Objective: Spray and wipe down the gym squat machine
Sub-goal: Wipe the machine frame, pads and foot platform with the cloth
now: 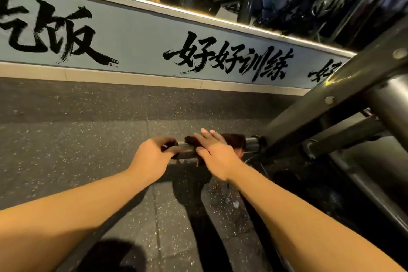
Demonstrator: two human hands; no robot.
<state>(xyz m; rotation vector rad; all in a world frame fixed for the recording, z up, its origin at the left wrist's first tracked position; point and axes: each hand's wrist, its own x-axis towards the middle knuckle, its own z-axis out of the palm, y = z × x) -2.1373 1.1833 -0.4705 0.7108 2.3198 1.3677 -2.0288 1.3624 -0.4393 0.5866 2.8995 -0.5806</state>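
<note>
Here, in the head view, a short steel bar [186, 150] juts out from the squat machine's dark frame [331, 95] above the speckled rubber floor [66, 139]. Its long axis runs left to right, with the free end at the left and the frame joint at the right.

The left hand [154, 153] has its fingers curled round the free end, apparently to steady it. Just to its right lies the right hand [215, 154], whose fingers [204, 137] are straight and close together. They press a dark brown cloth [235, 140] onto the top of the bar.

The cloth drapes over the bar, showing past the fingertips on the far side and further right, nearly to the joint. A bare, shiny stretch of bar shows between the two hands.

This looks like the wiping step. The right hand alone is on the cloth, so the stroke would likely follow the bar's axis, either right towards the frame or left towards the gripping hand. No spray bottle is in sight.
</note>
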